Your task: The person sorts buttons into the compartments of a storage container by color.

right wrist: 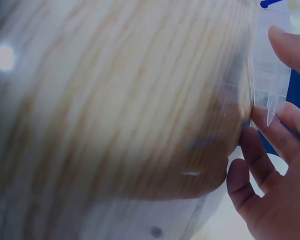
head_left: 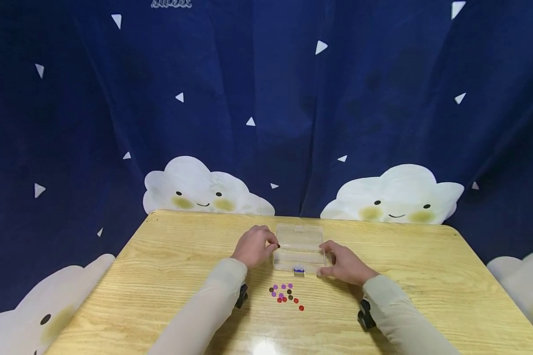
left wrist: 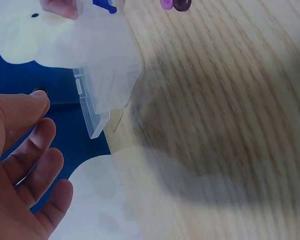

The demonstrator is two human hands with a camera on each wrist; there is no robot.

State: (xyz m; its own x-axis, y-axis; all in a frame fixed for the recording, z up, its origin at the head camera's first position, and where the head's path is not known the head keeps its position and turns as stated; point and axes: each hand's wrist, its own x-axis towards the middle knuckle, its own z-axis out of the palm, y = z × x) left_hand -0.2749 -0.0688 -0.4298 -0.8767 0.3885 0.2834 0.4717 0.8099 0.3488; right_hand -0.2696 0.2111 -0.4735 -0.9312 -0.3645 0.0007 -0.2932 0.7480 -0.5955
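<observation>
A clear plastic box (head_left: 299,260) with a blue clasp (head_left: 299,270) lies on the table, its lid (head_left: 299,233) folded back toward the curtain. My left hand (head_left: 255,246) is at the box's left side and pinches a small dark bead (head_left: 278,246) between thumb and forefinger; its other fingers are loosely bent. At the opposite end, my right hand (head_left: 346,264) grips the box, thumb near the front corner and fingers behind. In the right wrist view, the fingers (right wrist: 285,130) lie against the box's end wall. The bead is mostly hidden in the left wrist view.
In front of the box, several small round beads (head_left: 283,286) in purple, dark brown and red lie loose on the wooden table (head_left: 195,246). A dark blue curtain (head_left: 266,98) with white clouds and triangles hangs behind the table's far edge.
</observation>
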